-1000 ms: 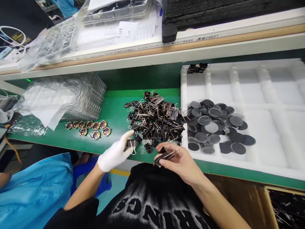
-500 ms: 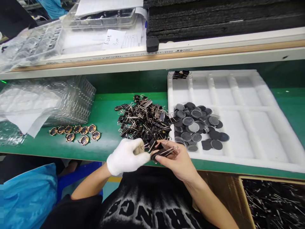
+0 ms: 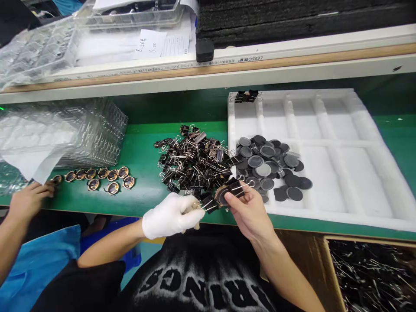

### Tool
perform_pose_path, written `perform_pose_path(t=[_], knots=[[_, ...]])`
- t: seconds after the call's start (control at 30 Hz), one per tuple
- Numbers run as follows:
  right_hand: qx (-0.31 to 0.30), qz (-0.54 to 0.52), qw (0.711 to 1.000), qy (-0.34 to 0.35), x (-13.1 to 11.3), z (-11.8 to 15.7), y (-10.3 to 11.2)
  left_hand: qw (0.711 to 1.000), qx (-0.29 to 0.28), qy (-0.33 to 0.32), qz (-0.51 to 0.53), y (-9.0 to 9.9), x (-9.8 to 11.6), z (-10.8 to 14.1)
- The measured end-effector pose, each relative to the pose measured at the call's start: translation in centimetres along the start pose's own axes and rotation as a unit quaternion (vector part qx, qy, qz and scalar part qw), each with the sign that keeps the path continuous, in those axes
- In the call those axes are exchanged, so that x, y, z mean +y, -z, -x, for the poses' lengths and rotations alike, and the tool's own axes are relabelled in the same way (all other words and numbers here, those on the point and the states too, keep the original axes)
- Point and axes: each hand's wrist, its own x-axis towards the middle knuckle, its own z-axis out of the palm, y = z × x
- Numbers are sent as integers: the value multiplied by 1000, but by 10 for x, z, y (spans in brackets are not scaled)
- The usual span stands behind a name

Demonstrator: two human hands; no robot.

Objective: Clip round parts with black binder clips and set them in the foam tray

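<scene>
My left hand (image 3: 172, 216), in a white glove, pinches the wire handles of a black binder clip (image 3: 208, 203) at the front of the bench. To its right, my bare right hand (image 3: 248, 210) grips a round dark disc (image 3: 222, 196) with a light brown rim, and another black binder clip (image 3: 236, 187) sits on it. Just beyond both hands lies a heap of black binder clips (image 3: 195, 162). Loose grey and black discs (image 3: 266, 151) are piled on the left part of a white foam tray (image 3: 354, 182).
Small round gold-rimmed pieces (image 3: 112, 175) lie at the left, where another person's hand (image 3: 30, 199) touches one. Behind them rise stacked clear plastic trays (image 3: 94, 130). A shelf edge (image 3: 182, 73) crosses above. A box of dark parts (image 3: 373, 277) is at lower right.
My right hand has moved right and up with the disc and clip, apart from my left hand, which holds a separate clip. Another person's hand has entered at the left. The view has shifted slightly.
</scene>
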Motion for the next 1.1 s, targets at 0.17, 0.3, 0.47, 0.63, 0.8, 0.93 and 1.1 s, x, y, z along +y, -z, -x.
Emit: perform_pose_path(t=[0.17, 0.3, 0.47, 0.63, 0.8, 0.93, 1.1], knots=[[14, 24, 1000, -10, 2, 0, 1, 1000, -9, -14, 1, -2, 5, 4], [-7, 46, 999, -6, 1, 1, 0, 1000, -8, -27, -9, -3, 8, 2], [27, 69, 997, 1, 9, 5, -3, 996, 12, -70, -52, -2, 3, -2], [-5, 78, 994, 72, 1, 6, 1, 992, -56, -67, 91, 6, 4, -14], [-138, 145, 943, 266, -28, 9, 7, 946, -216, 26, 242, 19, 41, -34], [26, 249, 920, 301, -17, 13, 22, 983, -91, -96, 128, 50, 78, -70], [66, 479, 718, 501, 33, 4, 47, 972, 128, -174, -92, 98, 111, -173]])
